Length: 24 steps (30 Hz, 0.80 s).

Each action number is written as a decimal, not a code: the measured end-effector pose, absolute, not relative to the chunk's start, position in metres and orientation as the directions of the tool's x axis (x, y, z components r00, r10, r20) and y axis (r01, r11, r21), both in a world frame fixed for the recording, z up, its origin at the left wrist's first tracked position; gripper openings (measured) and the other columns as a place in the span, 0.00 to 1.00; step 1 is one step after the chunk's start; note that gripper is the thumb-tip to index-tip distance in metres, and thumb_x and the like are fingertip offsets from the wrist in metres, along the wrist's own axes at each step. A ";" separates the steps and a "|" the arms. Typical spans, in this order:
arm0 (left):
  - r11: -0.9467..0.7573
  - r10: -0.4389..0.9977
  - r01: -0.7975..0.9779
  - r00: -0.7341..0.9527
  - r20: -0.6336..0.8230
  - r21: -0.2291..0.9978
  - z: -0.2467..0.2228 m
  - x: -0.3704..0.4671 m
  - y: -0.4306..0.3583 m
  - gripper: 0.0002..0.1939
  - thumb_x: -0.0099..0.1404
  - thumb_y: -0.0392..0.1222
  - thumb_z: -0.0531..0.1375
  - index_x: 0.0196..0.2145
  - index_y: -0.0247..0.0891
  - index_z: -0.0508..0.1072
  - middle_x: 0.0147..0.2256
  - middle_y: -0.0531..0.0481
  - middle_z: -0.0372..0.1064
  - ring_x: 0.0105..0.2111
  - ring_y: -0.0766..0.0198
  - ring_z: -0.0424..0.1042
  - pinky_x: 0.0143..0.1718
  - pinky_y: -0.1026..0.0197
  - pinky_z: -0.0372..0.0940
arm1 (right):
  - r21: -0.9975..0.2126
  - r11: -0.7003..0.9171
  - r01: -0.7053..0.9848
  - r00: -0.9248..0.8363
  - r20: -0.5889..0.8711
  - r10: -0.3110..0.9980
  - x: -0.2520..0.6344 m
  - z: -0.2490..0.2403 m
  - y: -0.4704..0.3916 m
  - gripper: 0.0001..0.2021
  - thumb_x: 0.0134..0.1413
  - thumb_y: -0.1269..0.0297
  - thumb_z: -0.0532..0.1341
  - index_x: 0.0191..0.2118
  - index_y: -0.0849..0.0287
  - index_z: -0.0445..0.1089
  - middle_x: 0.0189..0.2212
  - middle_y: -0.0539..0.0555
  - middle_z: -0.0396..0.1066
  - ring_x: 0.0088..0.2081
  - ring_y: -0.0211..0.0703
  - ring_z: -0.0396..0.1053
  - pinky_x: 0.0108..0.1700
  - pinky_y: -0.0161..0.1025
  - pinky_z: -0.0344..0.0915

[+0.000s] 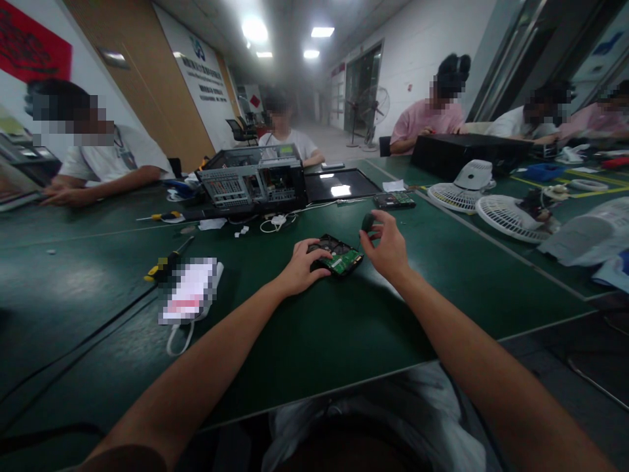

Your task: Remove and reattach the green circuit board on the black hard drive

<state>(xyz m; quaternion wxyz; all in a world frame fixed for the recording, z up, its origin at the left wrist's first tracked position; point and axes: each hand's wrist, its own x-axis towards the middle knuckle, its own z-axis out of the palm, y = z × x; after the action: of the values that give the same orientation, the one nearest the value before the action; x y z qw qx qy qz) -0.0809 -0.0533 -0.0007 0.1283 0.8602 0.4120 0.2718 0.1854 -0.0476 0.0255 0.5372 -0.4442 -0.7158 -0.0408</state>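
A hard drive [344, 261] lies on the green table with its green circuit board facing up. My left hand [302, 267] grips it from the left, fingers over the top and thumb along the near edge. Just right of the drive, my right hand [388, 248] is raised above the table. Its thumb and fingers pinch a small dark rounded piece [367, 223], whose kind I cannot make out. Behind the hands, a second drive-like unit with a circuit board [394, 200] rests on the table.
An opened computer case [253, 180] and a dark flat panel [339, 184] stand beyond my hands. A phone [190, 290] with a white cable and a screwdriver [170, 260] lie left. White fan parts [462, 187] and a black case [466, 152] are right. Several people sit around.
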 end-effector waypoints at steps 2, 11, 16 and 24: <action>-0.634 0.773 0.637 0.516 0.369 0.438 0.000 -0.080 -0.053 0.20 0.65 0.46 0.69 0.54 0.52 0.75 0.65 0.47 0.52 0.67 0.44 0.51 0.68 0.35 0.52 | -0.395 0.607 0.690 -0.048 0.811 0.583 0.186 0.027 -0.048 0.24 0.63 0.60 0.62 0.62 0.51 0.58 0.55 0.60 0.69 0.41 0.48 0.76 0.40 0.49 0.77; -0.626 0.780 0.643 0.510 0.363 0.442 -0.002 -0.081 -0.053 0.20 0.64 0.45 0.69 0.54 0.52 0.75 0.65 0.47 0.51 0.67 0.44 0.50 0.68 0.35 0.52 | -0.385 0.595 0.706 -0.053 0.809 0.586 0.187 0.030 -0.050 0.22 0.62 0.59 0.62 0.60 0.50 0.61 0.52 0.59 0.69 0.39 0.46 0.74 0.36 0.45 0.76; -0.617 0.787 0.641 0.508 0.351 0.456 -0.001 -0.081 -0.053 0.20 0.65 0.46 0.68 0.54 0.52 0.75 0.65 0.47 0.51 0.67 0.44 0.50 0.68 0.35 0.52 | -0.379 0.552 0.743 -0.036 0.800 0.599 0.188 0.030 -0.050 0.21 0.62 0.58 0.62 0.60 0.50 0.62 0.45 0.56 0.73 0.37 0.46 0.74 0.36 0.45 0.74; -0.626 0.780 0.636 0.509 0.363 0.451 -0.002 -0.082 -0.052 0.20 0.64 0.45 0.69 0.54 0.51 0.75 0.64 0.47 0.52 0.66 0.45 0.51 0.69 0.36 0.52 | -0.316 0.536 0.783 -0.059 0.820 0.569 0.189 0.035 -0.052 0.20 0.62 0.57 0.62 0.58 0.50 0.64 0.40 0.54 0.69 0.35 0.45 0.69 0.39 0.46 0.70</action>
<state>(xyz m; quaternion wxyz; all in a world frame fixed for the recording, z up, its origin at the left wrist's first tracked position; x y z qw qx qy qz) -0.0818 -0.0521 -0.0020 0.1310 0.8588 0.4122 0.2745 0.1894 -0.0525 0.0346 0.4999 -0.4696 -0.7198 -0.1069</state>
